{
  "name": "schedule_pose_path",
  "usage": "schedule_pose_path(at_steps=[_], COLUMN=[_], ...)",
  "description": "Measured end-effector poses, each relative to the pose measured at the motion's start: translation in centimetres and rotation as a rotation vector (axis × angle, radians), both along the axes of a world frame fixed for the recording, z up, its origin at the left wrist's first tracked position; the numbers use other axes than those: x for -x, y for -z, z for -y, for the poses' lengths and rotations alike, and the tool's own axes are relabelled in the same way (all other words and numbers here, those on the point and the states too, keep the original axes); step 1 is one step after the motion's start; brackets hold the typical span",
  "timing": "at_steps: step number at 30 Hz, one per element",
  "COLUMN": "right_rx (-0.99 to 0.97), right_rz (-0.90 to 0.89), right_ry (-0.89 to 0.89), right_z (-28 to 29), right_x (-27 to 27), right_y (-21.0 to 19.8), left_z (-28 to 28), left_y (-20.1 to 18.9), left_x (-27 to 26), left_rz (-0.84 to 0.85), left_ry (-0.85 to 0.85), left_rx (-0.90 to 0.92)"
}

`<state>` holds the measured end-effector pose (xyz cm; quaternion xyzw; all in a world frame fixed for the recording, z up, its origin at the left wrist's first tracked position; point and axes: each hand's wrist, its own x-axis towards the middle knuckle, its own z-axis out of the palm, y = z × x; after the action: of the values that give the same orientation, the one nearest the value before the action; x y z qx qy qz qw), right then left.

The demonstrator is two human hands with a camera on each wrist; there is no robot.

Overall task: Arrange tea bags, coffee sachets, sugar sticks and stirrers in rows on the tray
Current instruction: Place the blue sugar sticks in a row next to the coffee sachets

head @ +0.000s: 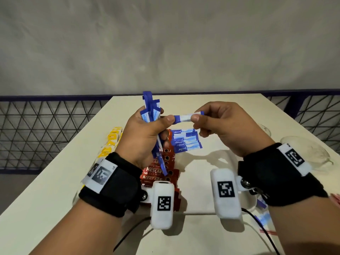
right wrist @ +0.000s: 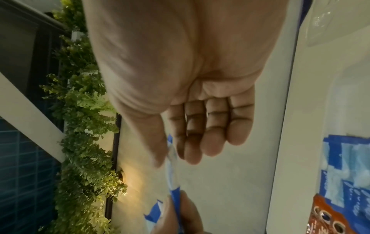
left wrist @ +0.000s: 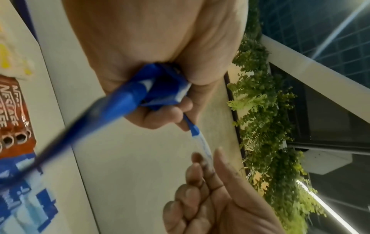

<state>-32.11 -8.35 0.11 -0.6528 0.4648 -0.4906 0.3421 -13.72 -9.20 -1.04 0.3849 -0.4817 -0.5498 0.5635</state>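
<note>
My left hand [head: 147, 129] grips a bunch of blue-and-white sugar sticks [head: 151, 111] upright above the table; the left wrist view shows the bunch [left wrist: 158, 88] clamped in the fist. One single sugar stick [head: 187, 117] lies level between both hands: my left thumb holds its left end and my right hand [head: 207, 118] pinches its right end. The same stick [right wrist: 172, 172] shows in the right wrist view. Below the hands lie a row of blue sugar sticks [head: 184, 141], a row of red coffee sachets [head: 161, 172] and yellow tea bags [head: 112, 142]. The tray is hard to make out.
Clear glass bowls [head: 305, 150] stand at the right of the white table [head: 55, 181]. A few more sachets [head: 263, 216] lie near my right wrist. Black cables [head: 265, 234] run across the near edge. A mesh fence and grey wall stand behind the table.
</note>
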Motion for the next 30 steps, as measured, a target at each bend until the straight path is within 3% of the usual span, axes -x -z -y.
schedule_pose_path(at_steps=[2, 6, 10, 12, 14, 16, 20, 25, 30], right_rx=[-0.010, -0.049, -0.054, -0.046, -0.023, 0.017, 0.070, 0.044, 0.060], right_rz=[0.016, -0.032, -0.038, -0.024, 0.033, 0.093, 0.031, 0.010, -0.161], right_ry=[0.029, 0.158, 0.141, 0.108, 0.085, 0.085, -0.022, -0.062, -0.041], right_z=[0.2, 0.6, 0.1, -0.2, -0.4, -0.5, -0.4, -0.3, -0.4], right_x=[0.1, 0.2, -1.3, -1.9, -2.0, -1.7, -1.3, -1.0, -0.6], right_y=[0.0, 0.3, 0.3, 0.0, -0.4, -0.6, -0.3, -0.2, -0.5], left_z=[0.2, -0.2, -1.3, -1.4, -1.6, -1.5, -1.6, -1.4, -0.7], left_y=[0.1, -0.1, -0.3, -0.3, -0.5, -1.0, -1.1, -1.2, -1.7], left_x=[-0.1, -0.3, 0.9, 1.3, 1.4, 1.3, 1.3, 0.8, -0.3], left_rz=[0.078, 0.489, 0.748, 0.789, 0.703, 0.470, 0.118, 0.111, 0.215], left_ry=[-0.065, -0.337, -0.296, -0.315, -0.306, -0.238, -0.068, -0.023, -0.112], left_rx=[0.046, 0.346, 0.504, 0.531, 0.509, 0.405, 0.235, 0.187, 0.217])
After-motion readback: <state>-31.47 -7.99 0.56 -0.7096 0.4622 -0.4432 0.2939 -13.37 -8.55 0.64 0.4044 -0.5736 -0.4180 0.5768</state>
